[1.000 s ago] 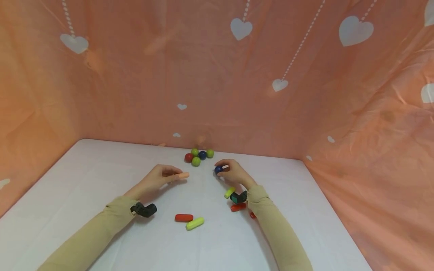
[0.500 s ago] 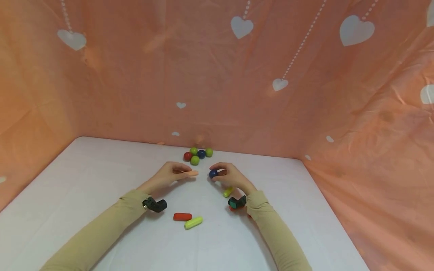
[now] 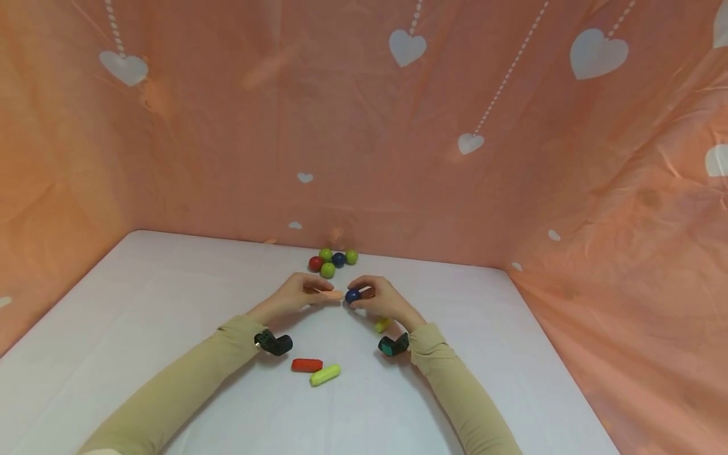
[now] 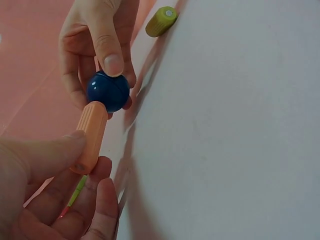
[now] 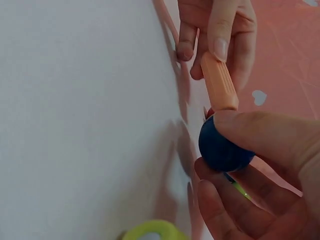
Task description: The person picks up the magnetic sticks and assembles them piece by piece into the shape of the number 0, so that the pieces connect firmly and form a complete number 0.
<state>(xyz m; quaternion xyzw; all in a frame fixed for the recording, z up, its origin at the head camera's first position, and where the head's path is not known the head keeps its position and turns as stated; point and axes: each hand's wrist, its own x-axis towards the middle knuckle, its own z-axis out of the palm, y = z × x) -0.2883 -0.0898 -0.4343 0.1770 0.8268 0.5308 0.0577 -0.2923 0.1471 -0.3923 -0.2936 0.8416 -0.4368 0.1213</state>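
My left hand (image 3: 291, 296) pinches an orange ridged stick (image 4: 93, 132) between thumb and fingers, its free end pointing at the other hand. In my right hand (image 3: 387, 300), thumb and fingertips hold a shiny dark blue ball (image 4: 108, 92). The stick's end appears to touch the ball, as the right wrist view also shows with the orange stick (image 5: 220, 82) against the blue ball (image 5: 223, 146). Both are held just above the white table. Partly hidden beneath my right wrist lies a yellow-green stick (image 3: 383, 325); its end has a small metallic disc in the left wrist view.
Behind the hands sits a cluster: a red ball (image 3: 316, 264), a dark blue ball (image 3: 338, 260) and several green balls (image 3: 328, 270). Closer in lie a red stick (image 3: 307, 365) and another yellow-green stick (image 3: 325, 375). A pink curtain (image 3: 364, 158) with hearts borders the white table (image 3: 199, 284).
Both hands have come together: my left moved right with the orange stick, my right moved slightly left with the blue ball. The red sticks near the right wrist are now covered.
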